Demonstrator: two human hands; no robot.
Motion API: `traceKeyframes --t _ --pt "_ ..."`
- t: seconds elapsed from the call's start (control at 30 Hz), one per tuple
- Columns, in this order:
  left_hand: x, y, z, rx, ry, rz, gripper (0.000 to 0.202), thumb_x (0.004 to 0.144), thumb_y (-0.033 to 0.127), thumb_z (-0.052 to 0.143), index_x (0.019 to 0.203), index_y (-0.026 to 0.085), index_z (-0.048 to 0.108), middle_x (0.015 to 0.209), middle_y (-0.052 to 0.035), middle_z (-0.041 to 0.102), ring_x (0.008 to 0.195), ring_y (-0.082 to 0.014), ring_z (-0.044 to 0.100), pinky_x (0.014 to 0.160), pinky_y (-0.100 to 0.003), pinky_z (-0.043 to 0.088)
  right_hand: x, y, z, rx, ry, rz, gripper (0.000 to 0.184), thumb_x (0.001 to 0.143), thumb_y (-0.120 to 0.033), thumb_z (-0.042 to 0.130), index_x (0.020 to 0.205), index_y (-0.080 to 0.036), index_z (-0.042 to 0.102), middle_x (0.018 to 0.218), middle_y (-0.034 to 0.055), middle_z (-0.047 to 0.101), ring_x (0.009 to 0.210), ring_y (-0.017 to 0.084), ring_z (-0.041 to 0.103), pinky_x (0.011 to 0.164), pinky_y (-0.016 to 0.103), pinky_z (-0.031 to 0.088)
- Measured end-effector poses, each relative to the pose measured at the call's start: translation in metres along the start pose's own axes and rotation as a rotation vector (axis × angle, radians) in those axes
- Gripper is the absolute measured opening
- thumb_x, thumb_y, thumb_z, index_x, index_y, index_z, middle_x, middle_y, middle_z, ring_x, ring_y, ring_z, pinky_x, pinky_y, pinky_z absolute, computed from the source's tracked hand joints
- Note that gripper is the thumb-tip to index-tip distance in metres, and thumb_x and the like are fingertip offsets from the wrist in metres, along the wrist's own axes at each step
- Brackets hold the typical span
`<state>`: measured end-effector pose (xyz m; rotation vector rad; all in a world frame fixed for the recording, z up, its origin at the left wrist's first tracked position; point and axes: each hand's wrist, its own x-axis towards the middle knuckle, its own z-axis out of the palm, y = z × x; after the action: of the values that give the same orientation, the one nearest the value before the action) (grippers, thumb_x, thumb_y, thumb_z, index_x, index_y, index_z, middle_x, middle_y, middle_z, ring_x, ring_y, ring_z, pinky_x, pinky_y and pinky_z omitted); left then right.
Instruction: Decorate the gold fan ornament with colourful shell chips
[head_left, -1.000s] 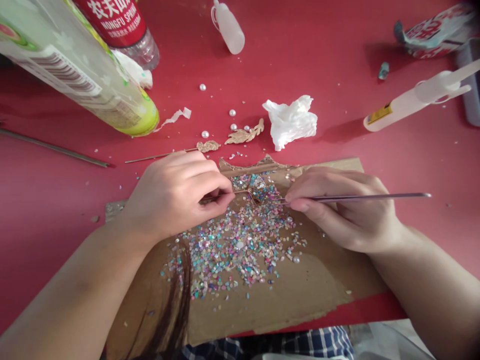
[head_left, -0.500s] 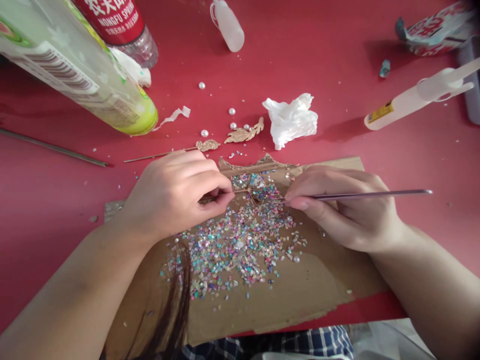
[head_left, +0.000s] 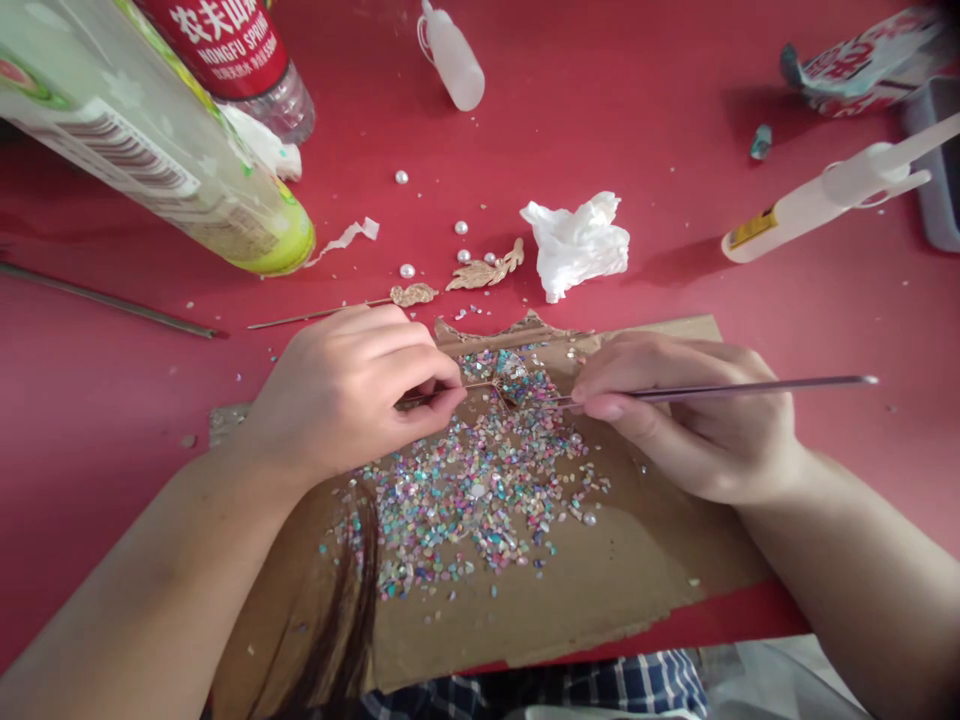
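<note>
Pinching a thin gold wire stem (head_left: pixel 450 387) between curled fingers, the left hand (head_left: pixel 352 390) holds a small leaf-shaped wire frame (head_left: pixel 511 392) low over iridescent multicoloured shell chips (head_left: pixel 465 490), scattered on a torn brown cardboard sheet (head_left: pixel 600 570) on the red worktop (head_left: pixel 112 420). Whether the frame touches the chips cannot be told. The right hand (head_left: pixel 682 420) pinches a long slim steel pick (head_left: pixel 720 391) pen-fashion, its tip just at the frame's edge. With pieces this small, a firm hold on the stem, steadied hands and light, short touches of the tip seem best.
</note>
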<state>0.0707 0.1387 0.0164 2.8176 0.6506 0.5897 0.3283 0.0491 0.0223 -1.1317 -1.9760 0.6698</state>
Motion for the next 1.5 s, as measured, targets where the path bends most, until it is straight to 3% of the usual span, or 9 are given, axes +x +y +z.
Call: traceKeyframes --t 0.17,0.53,0.87,1.13,1.3,1.5 --pt "-0.001 -0.001 0.000 -0.006 -0.002 0.012 0.010 0.088 0.022 0.064 0.078 0.024 0.065 0.069 0.0013 0.066 0.066 -0.0160 0.058 0.064 -0.034 0.050 -0.002 0.002 -0.002 -0.031 0.040 -0.001 0.012 0.095 -0.020 0.063 0.083 -0.022 0.064 0.073 0.0014 0.070 0.074 0.018 0.071 0.069 0.033 0.057" --pt "-0.002 -0.001 -0.001 -0.019 -0.012 -0.021 0.010 0.088 0.022 0.063 0.078 0.025 0.064 0.070 0.0014 0.068 0.067 -0.0161 0.058 0.065 -0.034 0.050 -0.002 0.006 -0.005 0.002 0.059 0.035 0.008 0.093 -0.017 0.064 0.085 -0.020 0.066 0.074 0.0018 0.069 0.066 0.015 0.066 0.060 0.030 0.051" --pt "-0.002 -0.006 0.002 -0.038 0.071 0.017 0.008 0.085 0.017 0.068 0.079 0.021 0.065 0.071 -0.0002 0.066 0.066 -0.0151 0.056 0.064 -0.034 0.048 -0.002 0.007 -0.009 0.047 0.044 0.029 0.011 0.093 -0.014 0.060 0.084 -0.019 0.063 0.072 0.0029 0.065 0.065 0.016 0.064 0.058 0.032 0.049" --pt "-0.002 -0.004 0.000 -0.041 0.063 0.007 0.008 0.085 0.017 0.068 0.079 0.022 0.065 0.070 0.0005 0.065 0.065 -0.0153 0.056 0.064 -0.034 0.049 -0.001 0.005 -0.011 -0.072 -0.051 -0.021 0.019 0.095 -0.018 0.059 0.076 -0.018 0.061 0.070 0.0035 0.066 0.063 0.015 0.063 0.058 0.030 0.047" --pt "-0.002 -0.004 0.000 -0.001 0.070 0.011 0.008 0.086 0.018 0.067 0.080 0.022 0.064 0.071 0.0002 0.067 0.066 -0.0158 0.057 0.064 -0.035 0.049 -0.001 0.003 -0.006 -0.012 -0.015 0.003 0.016 0.096 -0.021 0.060 0.081 -0.018 0.062 0.075 0.0036 0.069 0.070 0.015 0.066 0.062 0.028 0.049" --pt "-0.002 -0.003 -0.001 0.060 0.129 -0.010 0.008 0.087 0.019 0.066 0.081 0.023 0.064 0.072 0.0012 0.068 0.067 -0.0158 0.056 0.065 -0.034 0.048 0.003 -0.005 0.005 -0.053 -0.159 -0.107 0.018 0.101 -0.029 0.056 0.089 -0.019 0.065 0.078 0.0014 0.072 0.072 0.013 0.065 0.070 0.031 0.048"
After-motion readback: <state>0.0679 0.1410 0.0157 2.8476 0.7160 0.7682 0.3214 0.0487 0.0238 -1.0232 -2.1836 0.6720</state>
